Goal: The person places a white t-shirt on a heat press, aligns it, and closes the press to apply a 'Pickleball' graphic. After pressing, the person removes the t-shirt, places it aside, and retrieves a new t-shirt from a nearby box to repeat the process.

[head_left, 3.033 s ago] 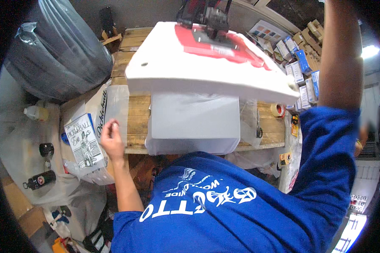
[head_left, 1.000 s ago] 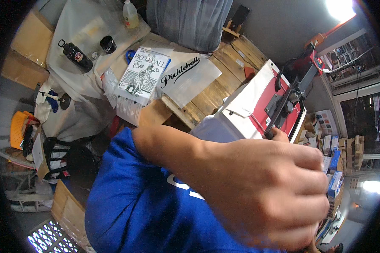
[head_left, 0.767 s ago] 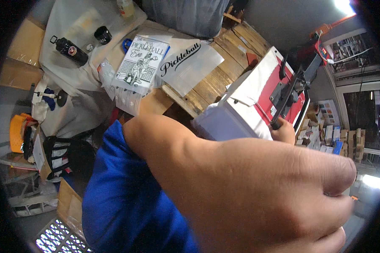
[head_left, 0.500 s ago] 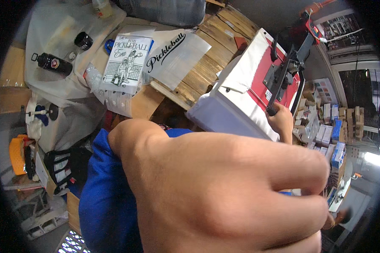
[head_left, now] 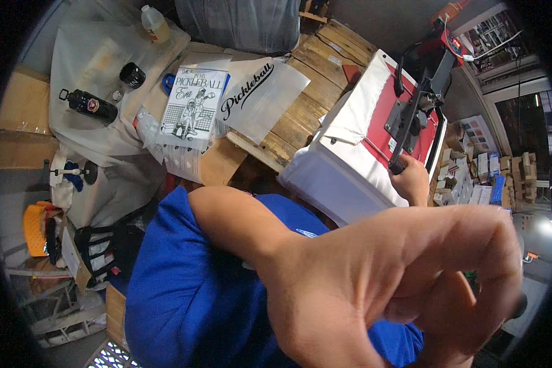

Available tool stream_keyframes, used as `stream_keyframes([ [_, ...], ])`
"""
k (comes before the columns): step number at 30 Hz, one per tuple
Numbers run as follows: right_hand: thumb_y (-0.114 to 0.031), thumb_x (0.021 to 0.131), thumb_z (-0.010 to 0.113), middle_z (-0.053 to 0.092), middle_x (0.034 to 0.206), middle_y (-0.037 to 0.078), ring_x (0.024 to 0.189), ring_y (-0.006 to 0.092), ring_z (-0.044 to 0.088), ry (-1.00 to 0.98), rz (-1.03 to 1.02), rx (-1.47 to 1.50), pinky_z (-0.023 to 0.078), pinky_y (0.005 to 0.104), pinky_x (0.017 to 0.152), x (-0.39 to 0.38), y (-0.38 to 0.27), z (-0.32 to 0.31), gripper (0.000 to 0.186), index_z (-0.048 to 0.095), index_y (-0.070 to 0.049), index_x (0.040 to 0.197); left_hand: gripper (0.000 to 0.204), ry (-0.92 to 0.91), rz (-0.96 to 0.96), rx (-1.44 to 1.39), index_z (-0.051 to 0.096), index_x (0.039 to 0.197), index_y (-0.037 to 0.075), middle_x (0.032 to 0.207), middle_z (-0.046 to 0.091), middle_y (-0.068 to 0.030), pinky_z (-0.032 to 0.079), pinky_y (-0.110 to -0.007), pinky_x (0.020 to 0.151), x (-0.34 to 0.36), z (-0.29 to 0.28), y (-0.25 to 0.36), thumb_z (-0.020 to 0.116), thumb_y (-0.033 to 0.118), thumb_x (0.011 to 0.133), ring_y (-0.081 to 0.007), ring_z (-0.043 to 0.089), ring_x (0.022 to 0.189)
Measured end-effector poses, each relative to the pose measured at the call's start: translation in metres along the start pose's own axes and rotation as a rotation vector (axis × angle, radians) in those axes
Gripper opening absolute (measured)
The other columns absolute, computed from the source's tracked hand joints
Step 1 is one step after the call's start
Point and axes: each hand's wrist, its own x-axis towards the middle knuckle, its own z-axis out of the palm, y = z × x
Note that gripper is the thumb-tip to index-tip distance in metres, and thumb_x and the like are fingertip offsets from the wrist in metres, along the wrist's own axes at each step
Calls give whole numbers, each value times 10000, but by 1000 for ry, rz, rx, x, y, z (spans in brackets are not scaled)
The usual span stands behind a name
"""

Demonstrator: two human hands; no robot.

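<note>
Large and close in the foreground is my left hand point(head_left: 398, 282), raised with its palm partly showing and its fingers loosely curled. A gap shows blue shirt between its thumb side and fingers, and nothing is visible in the grasp. Farther off to the right, my right hand point(head_left: 411, 180) is wrapped around the end of the black lever handle point(head_left: 398, 164) of a heat press. The press has a red plate point(head_left: 381, 126) with a black arm above it. White fabric point(head_left: 349, 126) lies over the near-left part of the press and hangs down its front.
Left of the press runs a wooden slatted table point(head_left: 316, 67) bearing a translucent lettered sheet point(head_left: 257, 101). Beside it lies a printed picture sheet point(head_left: 192, 110). A black bottle point(head_left: 92, 105) and black mug point(head_left: 132, 75) stand on the plastic-covered surface. Stacked boxes point(head_left: 490, 178) fill the right.
My left hand has turned from showing its back to showing its palm, and its fingers have loosened. My right hand stays on the handle. The view has shifted slightly.
</note>
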Motion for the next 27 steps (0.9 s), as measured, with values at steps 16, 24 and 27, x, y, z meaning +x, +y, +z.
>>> stream_keyframes([
  [16,-239,772,658,721,918,139,876,349,705,50,-115,52,561,476,789,-5,13,-2,198,736,-114,904,132,-125,-355,-448,558,996,44,920,655,-97,527,-327,799,-8,59,-58,630,1,895,-194,640,825],
  [24,-231,759,684,730,943,165,899,362,710,54,-49,143,564,470,810,-4,17,-1,220,747,-91,916,162,-19,-810,-624,554,1023,47,935,666,-100,530,-316,809,-55,41,-128,628,-31,902,-184,641,833],
  [27,-177,740,687,741,899,185,903,373,723,-43,3,118,581,474,823,-7,14,-10,231,765,-82,935,203,180,-904,-362,539,1016,61,936,668,-99,526,-307,810,-69,14,-183,645,-56,888,-169,641,842],
])
